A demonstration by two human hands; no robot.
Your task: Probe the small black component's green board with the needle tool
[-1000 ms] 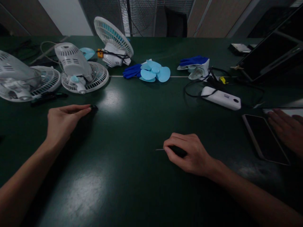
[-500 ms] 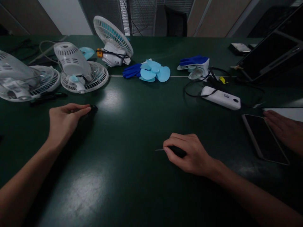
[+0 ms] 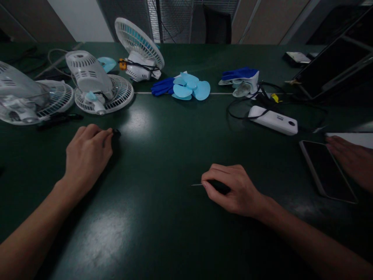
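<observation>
My left hand [image 3: 89, 153] is closed, its fingertips pinching a small black piece [image 3: 116, 132] at the tabletop; most of that piece is hidden, so its kind is unclear. Just beyond this hand lie a white fan [image 3: 90, 76] face down and a dark slim object [image 3: 60, 119]. My right hand [image 3: 230, 188] rests on the table, wrapped around the black handle of a screwdriver [image 3: 220, 187]. The thin metal shaft of the screwdriver points left, clear of everything else.
Another white fan [image 3: 25, 89] lies far left, and a third fan [image 3: 141, 64] stands behind. Light blue fan blades [image 3: 190, 87], gloves [image 3: 247, 76], a white power bank-like box [image 3: 274, 119] and cables are farther back. Beside a phone [image 3: 328, 171] rests another person's hand [image 3: 351, 159].
My left hand has turned over so its back faces up, still pinching the black piece in nearly the same spot. My right hand and the screwdriver have stayed put.
</observation>
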